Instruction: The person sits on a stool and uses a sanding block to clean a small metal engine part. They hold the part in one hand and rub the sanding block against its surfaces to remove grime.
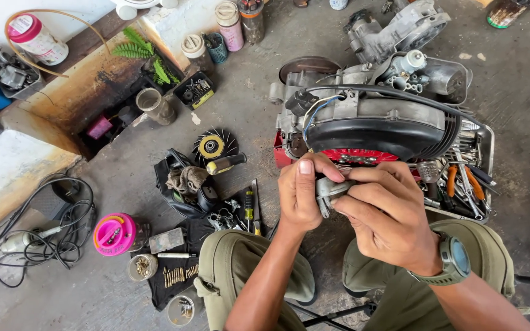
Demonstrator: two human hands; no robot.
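Grey metal part [329, 190], small, clamped between both hands just in front of the engine [369, 119], below its black fan cover and red grille. Left hand [302, 196] closed on the part's near end, thumb up against the engine's lower edge. Right hand [384, 214] wrapped over the part from the other side, fingers curled, green wristwatch [452, 260] on the wrist. Tool tray [461, 181] touching the engine's right flank, packed with pliers and wrenches. Black finned wheel with yellow hub [215, 147] well left of the engine. Pink round container [115, 234] farther left of the engine, near coiled black cable [50, 236]. Screwdriver with yellow-black handle [249, 208] left of and below the engine, on dark cloth.
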